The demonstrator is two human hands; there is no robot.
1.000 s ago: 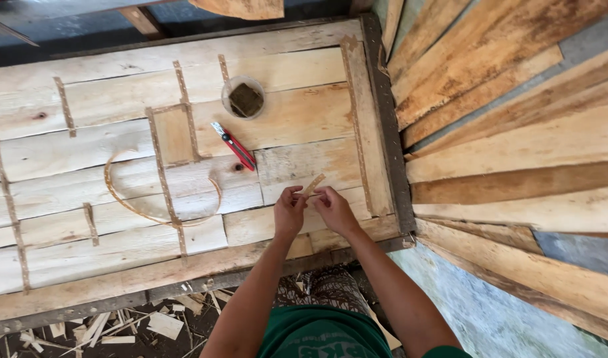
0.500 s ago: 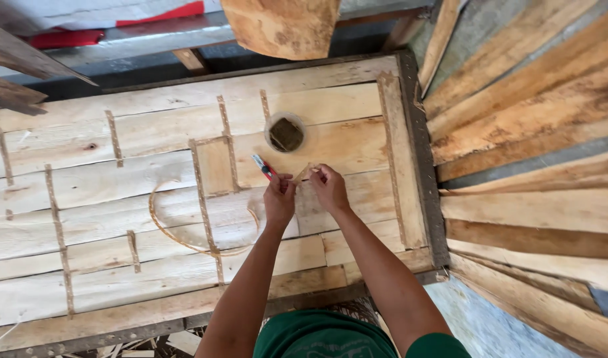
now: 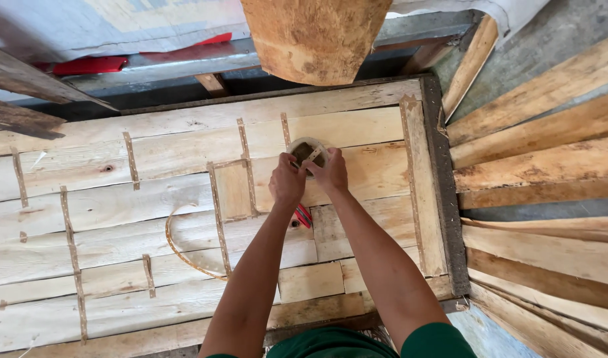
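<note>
Fingers (image 3: 315,167) of both hands meet over a small round container (image 3: 306,150) that sits on the plank-topped bench (image 3: 357,132), toward its far middle. Left hand (image 3: 287,180) is curled at the container's near-left rim; right hand (image 3: 330,174) is curled at its near-right rim. Between them they pinch a small pale wood sliver (image 3: 313,155), its tip angled into the container's dark contents (whether glue or putty, cannot tell). Both grips are narrow, closed on the sliver; which hand bears it more is not clear.

Red-handled tool (image 3: 303,215) lies on the bench just below the left wrist, partly hidden by the forearm. A thin curved strip (image 3: 178,248) rests on the planks to the left, well apart from the hands. Rough boards (image 3: 543,166) lean in a stack at the right; a broad wooden slab (image 3: 314,36) hangs over the bench's far edge.

Handling judgement: the sliver looks light, stiff and brittle, best pinched near its upper end, away from the wetted tip. The container looks light and easily tipped, so it should be steadied at the rim.
</note>
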